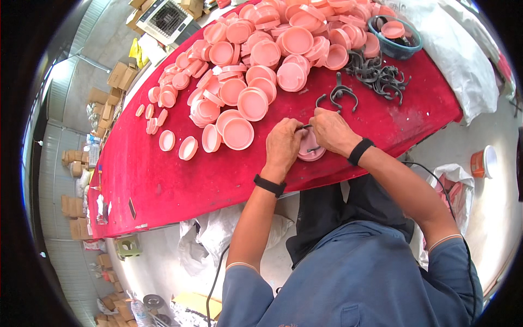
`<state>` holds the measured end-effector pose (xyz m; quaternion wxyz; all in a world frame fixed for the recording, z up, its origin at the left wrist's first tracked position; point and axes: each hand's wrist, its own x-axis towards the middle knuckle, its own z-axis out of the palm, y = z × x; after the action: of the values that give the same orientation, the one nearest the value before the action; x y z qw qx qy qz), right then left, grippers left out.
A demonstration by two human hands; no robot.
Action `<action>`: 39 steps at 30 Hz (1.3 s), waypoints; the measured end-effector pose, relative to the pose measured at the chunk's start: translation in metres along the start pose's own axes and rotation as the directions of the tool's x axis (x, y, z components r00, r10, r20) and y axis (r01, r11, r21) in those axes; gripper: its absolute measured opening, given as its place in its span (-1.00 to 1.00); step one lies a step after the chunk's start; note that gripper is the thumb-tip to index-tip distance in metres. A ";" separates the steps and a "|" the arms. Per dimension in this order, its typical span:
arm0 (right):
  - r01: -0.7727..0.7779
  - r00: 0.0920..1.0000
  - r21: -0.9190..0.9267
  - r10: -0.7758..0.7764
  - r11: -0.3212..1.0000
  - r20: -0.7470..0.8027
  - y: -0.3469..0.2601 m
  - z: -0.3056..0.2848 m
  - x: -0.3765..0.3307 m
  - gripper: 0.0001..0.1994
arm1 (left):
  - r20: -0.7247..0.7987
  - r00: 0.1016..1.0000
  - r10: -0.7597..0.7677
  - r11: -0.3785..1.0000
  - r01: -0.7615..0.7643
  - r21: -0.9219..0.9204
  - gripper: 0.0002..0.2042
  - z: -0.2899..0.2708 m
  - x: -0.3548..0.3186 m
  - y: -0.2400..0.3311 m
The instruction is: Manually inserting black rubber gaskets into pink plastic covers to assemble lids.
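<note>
A pink round plastic lid [311, 151] lies on the red table [180, 180] between my two hands. My left hand [282, 146] grips its left side, and my right hand [333, 131] presses a dark metal wire clip [308, 127] onto its top. Part of the lid is hidden under my fingers. A big heap of the same pink lids [256, 60] spreads over the table beyond my hands. A loose dark clip [336, 95] lies just past my right hand, and a pile of dark clips [381, 75] sits further right.
A blue basket [396, 49] with a pink lid in it stands at the table's far right. White sacks [457, 60] lie right of the table. Cardboard boxes [111, 92] are stacked on the floor at the left. An orange container [482, 161] stands on the floor at right.
</note>
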<state>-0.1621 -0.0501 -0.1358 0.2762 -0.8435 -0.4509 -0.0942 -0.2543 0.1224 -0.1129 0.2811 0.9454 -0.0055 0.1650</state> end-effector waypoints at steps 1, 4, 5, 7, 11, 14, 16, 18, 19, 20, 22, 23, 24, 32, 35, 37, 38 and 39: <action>0.008 1.000 -0.004 -0.008 1.000 0.009 -0.001 -0.002 0.002 -0.91 | 0.004 1.000 -0.003 1.000 0.003 0.001 -0.84 0.000 0.000 -0.001; 0.008 1.000 -0.022 -0.008 1.000 0.018 0.001 -0.002 0.006 -0.91 | 0.014 1.000 -0.022 0.999 0.023 -0.040 -0.86 0.000 0.002 -0.002; 0.004 1.000 -0.037 -0.003 0.999 0.017 0.004 -0.001 0.008 -0.91 | 0.013 1.000 -0.006 0.999 0.007 -0.043 -0.86 0.001 0.004 -0.003; -0.002 0.998 -0.027 0.004 1.000 0.065 0.001 0.001 0.008 -0.91 | 0.016 1.000 -0.002 0.999 0.003 -0.044 -0.86 0.000 0.002 -0.005; -0.034 0.999 -0.024 0.034 0.999 0.024 -0.002 0.007 -0.001 -0.91 | 0.014 0.999 0.039 0.999 -0.039 -0.012 -0.86 -0.001 0.006 -0.005; 0.000 0.999 -0.074 0.004 0.997 0.046 -0.003 -0.001 0.012 -0.91 | 0.031 0.999 0.013 0.999 -0.012 -0.046 -0.86 0.000 0.004 -0.005; -0.010 0.998 -0.077 0.014 0.997 0.060 -0.002 -0.004 0.020 -0.91 | 0.023 1.000 -0.006 0.997 0.008 -0.072 -0.86 0.002 0.004 -0.003; -0.030 0.994 -0.084 0.039 0.996 0.102 -0.006 -0.004 0.015 -0.90 | 0.003 1.000 0.015 0.999 -0.015 -0.044 -0.86 0.001 0.003 -0.005; -0.025 0.994 -0.081 0.034 0.996 0.104 -0.009 -0.003 0.007 -0.90 | 0.001 1.000 0.010 0.999 -0.010 -0.041 -0.86 0.001 0.002 -0.006; -0.064 0.994 -0.070 0.070 0.995 0.087 -0.014 -0.002 -0.003 -0.89 | 0.001 1.000 0.027 0.999 -0.027 -0.039 -0.86 0.002 0.000 -0.006; -0.098 0.993 -0.062 0.102 0.993 0.059 -0.013 0.001 -0.009 -0.91 | 0.009 0.998 0.066 0.997 -0.065 -0.045 -0.87 0.003 0.006 -0.003; -0.104 0.993 -0.068 0.108 0.992 0.054 -0.008 0.000 -0.008 -0.91 | 0.026 0.998 0.056 0.998 -0.055 -0.039 -0.87 0.001 0.007 -0.003; -0.106 0.992 -0.045 0.108 0.993 0.060 -0.009 -0.006 -0.005 -0.91 | 0.041 0.998 0.037 0.999 -0.036 -0.033 -0.88 0.000 0.004 -0.003; 0.238 0.959 0.097 -0.250 0.966 0.137 -0.028 -0.046 -0.035 -0.85 | -0.010 0.998 0.054 0.997 -0.054 -0.045 -0.86 0.003 0.000 -0.010; 0.261 0.948 0.185 -0.287 0.948 0.135 -0.015 -0.044 -0.029 -0.80 | -0.004 0.998 0.056 0.996 -0.056 -0.065 -0.86 0.002 0.001 -0.010; 0.240 0.949 0.279 -0.285 0.930 0.136 -0.006 -0.043 -0.029 -0.79 | -0.004 0.999 0.050 0.995 -0.050 -0.085 -0.86 0.001 0.001 -0.010; 0.222 0.958 0.332 -0.269 0.917 0.102 -0.002 -0.043 -0.031 -0.80 | 0.009 0.999 0.054 0.995 -0.053 -0.087 -0.86 0.001 0.002 -0.010; 0.207 0.965 0.387 -0.253 0.899 0.072 -0.001 -0.044 -0.032 -0.81 | 0.020 0.998 0.052 0.995 -0.050 -0.089 -0.86 0.001 0.001 -0.010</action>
<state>-0.1776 -0.0965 -0.1114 0.3918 -0.7197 -0.5730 0.0131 -0.2519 0.1299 -0.1185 0.3184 0.9333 -0.0401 0.1613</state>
